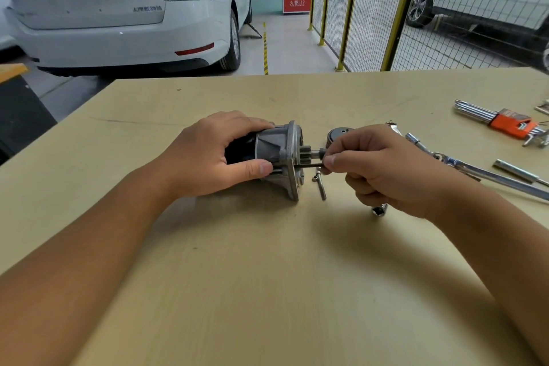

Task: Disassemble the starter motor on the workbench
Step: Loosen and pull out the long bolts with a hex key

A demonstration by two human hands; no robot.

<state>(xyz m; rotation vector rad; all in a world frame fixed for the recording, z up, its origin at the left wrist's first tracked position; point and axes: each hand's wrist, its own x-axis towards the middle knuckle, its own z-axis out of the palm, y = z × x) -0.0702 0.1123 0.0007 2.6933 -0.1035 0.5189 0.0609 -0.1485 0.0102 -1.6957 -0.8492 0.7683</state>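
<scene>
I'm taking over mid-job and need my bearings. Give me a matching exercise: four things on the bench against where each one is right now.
Things:
1. starter motor
2. long through bolt
3. loose bolt
4. hex key set

Places:
A. lying free on the workbench just in front of the motor's flange
B. far right of the bench, in an orange holder
C. gripped round its dark body by the left hand
D. sticking out of the flange, pinched by the right hand

Pairs: 1-C, 2-D, 3-A, 4-B
</scene>
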